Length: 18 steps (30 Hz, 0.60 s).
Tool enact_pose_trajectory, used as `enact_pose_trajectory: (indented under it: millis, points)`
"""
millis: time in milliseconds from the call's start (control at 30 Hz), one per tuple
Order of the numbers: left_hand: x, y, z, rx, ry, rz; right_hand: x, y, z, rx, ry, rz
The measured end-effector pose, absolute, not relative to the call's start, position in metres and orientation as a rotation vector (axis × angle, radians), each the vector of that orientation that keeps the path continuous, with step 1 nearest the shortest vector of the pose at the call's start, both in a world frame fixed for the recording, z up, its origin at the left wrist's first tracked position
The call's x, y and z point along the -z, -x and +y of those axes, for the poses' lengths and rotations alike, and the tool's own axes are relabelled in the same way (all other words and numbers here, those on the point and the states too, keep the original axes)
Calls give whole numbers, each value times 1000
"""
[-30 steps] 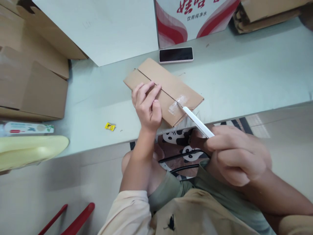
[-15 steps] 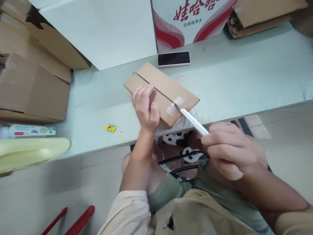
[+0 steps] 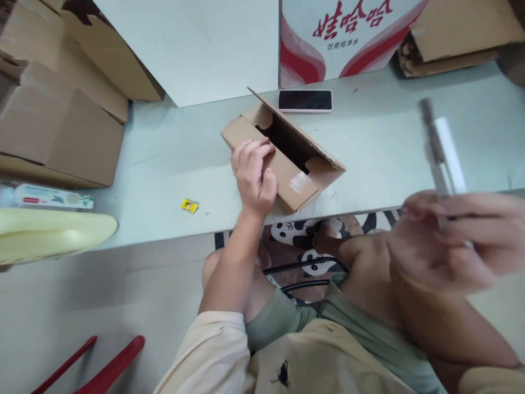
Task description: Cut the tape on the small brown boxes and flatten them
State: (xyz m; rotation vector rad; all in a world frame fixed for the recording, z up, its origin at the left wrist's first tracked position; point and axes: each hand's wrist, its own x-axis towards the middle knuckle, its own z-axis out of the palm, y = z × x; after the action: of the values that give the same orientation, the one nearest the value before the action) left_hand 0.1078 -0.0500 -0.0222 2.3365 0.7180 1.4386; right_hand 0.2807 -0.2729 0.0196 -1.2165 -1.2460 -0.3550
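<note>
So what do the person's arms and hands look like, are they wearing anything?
No gloves, rings or watch show on the left hand. The right hand is gloveless too, but blurred. Both forearms are bare. A loose cream sleeve covers the left upper arm.

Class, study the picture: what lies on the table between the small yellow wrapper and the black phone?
In the head view, the open cardboard box lies between them, with the left hand resting on its near flap.

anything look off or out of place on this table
A small yellow wrapper lies loose on the table, left of the cardboard box. A strip of clear tape clings to the box's near flap.
</note>
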Motion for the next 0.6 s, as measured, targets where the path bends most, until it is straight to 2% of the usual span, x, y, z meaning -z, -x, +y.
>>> enact_pose_trajectory:
  millis: [33, 100, 233, 333, 467, 600]
  points:
    - [22, -107, -49, -1437, -2330, 713, -18, -283, -258, 514, 1084, -1178]
    - [23, -104, -47, -1437, -2312, 680, -13, -288, -232, 543, 1217, -1140]
    - [24, -94, -40, -1434, -2248, 559, 9, -299, -208, 211, 1875, -1230]
    - [27, -83, -32, -1430, -2158, 474, 33, -306, -201, 72, 2152, -1248]
    - [39, -67, -18, -1428, -1942, 490, 54, -307, -192, -96, 2349, -1311]
    - [45, -62, -13, -1343, -1552, 599, 62, -306, -190, -241, 2345, -1405]
